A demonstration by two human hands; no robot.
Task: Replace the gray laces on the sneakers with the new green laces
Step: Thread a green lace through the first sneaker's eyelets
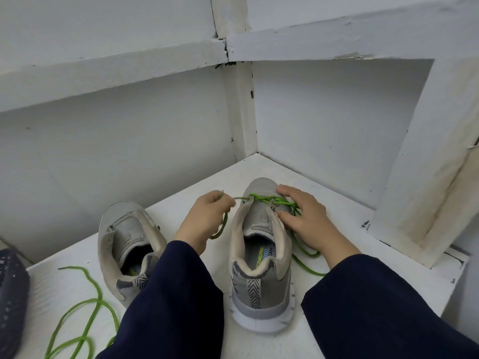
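Two grey sneakers stand heel-toward-me on a white surface. The right sneaker (260,255) has a green lace (269,200) threaded through its front eyelets. My left hand (204,218) pinches one end of that lace and holds it taut to the left of the shoe. My right hand (304,218) rests over the sneaker's right side, fingers curled on the laced part; the other lace end trails under it to the right. The left sneaker (127,244) stands without laces, partly hidden by my left sleeve.
A second green lace (85,314) lies looped at the lower left. A dark blue speckled object (11,301) sits at the left edge. White walls meet in a corner behind the shoes, and a white post (425,177) stands at the right.
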